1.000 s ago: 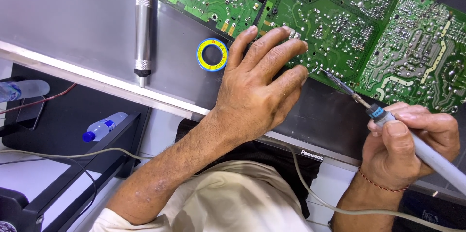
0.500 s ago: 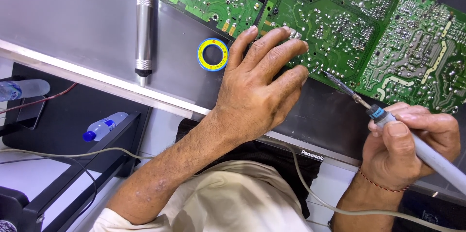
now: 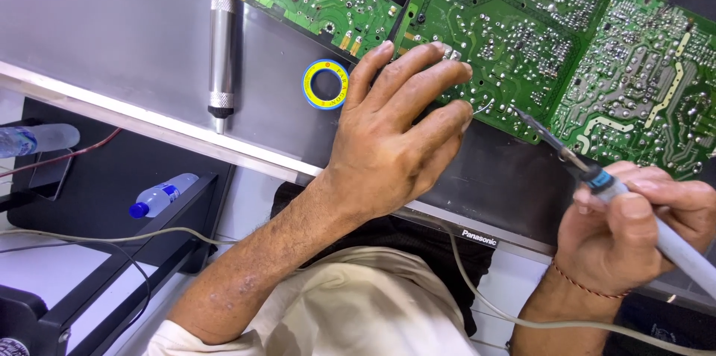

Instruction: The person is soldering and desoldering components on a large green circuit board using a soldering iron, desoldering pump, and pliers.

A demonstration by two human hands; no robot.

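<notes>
The left hand point(image 3: 399, 128) lies spread on the green circuit board point(image 3: 514, 35); to its right, the right hand point(image 3: 634, 225) pinches a soldering iron point(image 3: 597, 177), tip at the board's near edge.

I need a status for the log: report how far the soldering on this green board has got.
Done: I cannot tell; the green circuit board shows many shiny joints, but not which are new. In hand: the left hand presses flat on the board, feeding a thin wire; the right hand has its grip on the soldering iron, tip at the board's edge. Left: the desoldering pump and yellow solder reel lie untouched.
</notes>
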